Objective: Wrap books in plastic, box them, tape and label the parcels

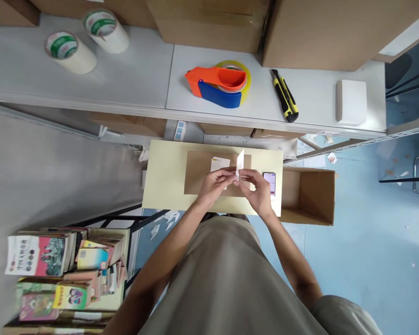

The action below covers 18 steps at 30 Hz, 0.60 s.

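A small white piece of paper (pixel 240 160) stands up between my hands, seen partly edge-on. My left hand (pixel 213 184) pinches its lower left side, with thumb and fingers pressed together. From the right, my right hand (pixel 256 188) grips the same paper between thumb and fingertips. A white card (pixel 219 164) with a small yellow mark lies just beyond my left fingers, partly hidden by them. Beneath both hands is a flat brown cardboard sheet (pixel 195 172) on a pale yellow table (pixel 164 177). A phone (pixel 269 182) with a lit screen lies beside my right hand.
On the grey shelf (pixel 139 70) sit an orange and blue tape dispenser (pixel 216 86), a utility knife (pixel 284 96), a white box (pixel 351 102) and tape rolls (pixel 71 52). An open carton (pixel 309 195) stands right of the table. Stacked books (pixel 45 256) are at lower left.
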### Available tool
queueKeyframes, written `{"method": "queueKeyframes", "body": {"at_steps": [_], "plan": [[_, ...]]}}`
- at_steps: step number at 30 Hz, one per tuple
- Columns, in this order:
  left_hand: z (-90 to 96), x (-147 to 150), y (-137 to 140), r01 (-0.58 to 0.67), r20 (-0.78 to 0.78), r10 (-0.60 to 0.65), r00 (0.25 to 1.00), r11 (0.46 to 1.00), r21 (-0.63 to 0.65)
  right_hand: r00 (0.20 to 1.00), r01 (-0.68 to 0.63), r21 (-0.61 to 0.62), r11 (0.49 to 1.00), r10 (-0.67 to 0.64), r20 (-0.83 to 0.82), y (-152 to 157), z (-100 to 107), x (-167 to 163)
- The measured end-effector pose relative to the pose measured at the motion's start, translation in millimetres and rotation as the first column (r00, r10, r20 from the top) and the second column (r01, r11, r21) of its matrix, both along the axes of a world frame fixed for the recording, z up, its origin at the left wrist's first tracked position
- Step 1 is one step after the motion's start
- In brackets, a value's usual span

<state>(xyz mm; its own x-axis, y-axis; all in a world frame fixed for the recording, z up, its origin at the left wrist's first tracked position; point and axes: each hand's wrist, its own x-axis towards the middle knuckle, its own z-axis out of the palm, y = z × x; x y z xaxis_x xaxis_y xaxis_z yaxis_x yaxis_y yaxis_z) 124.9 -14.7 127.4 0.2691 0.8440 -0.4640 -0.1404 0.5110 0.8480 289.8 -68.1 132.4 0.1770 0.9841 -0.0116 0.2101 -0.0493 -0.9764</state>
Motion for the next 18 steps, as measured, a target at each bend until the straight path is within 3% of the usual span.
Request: {"method": "queueKeyframes", "body": {"at_steps": [3, 12, 18], "plan": [[2.3, -13, 1, -0.001, 0.023, 0.001, 1.0, 1.0, -0.017, 1.0, -0.004, 0.023, 1.0, 0.005, -0.029, 2, 3, -11], [3.0, -50, -4, 0.009, 0.081, -0.005, 0.997, 0.999, -0.046, 0.981, -0.159, 0.07, 0.985, 0.149, 0.125, 6, 19, -32], [2.8, -70, -3, -0.093, 0.037, 0.096, 0.995, 0.992, -0.086, 1.0, 0.002, -0.064, 0.998, -0.004, -0.019, 4, 23, -32]]}}
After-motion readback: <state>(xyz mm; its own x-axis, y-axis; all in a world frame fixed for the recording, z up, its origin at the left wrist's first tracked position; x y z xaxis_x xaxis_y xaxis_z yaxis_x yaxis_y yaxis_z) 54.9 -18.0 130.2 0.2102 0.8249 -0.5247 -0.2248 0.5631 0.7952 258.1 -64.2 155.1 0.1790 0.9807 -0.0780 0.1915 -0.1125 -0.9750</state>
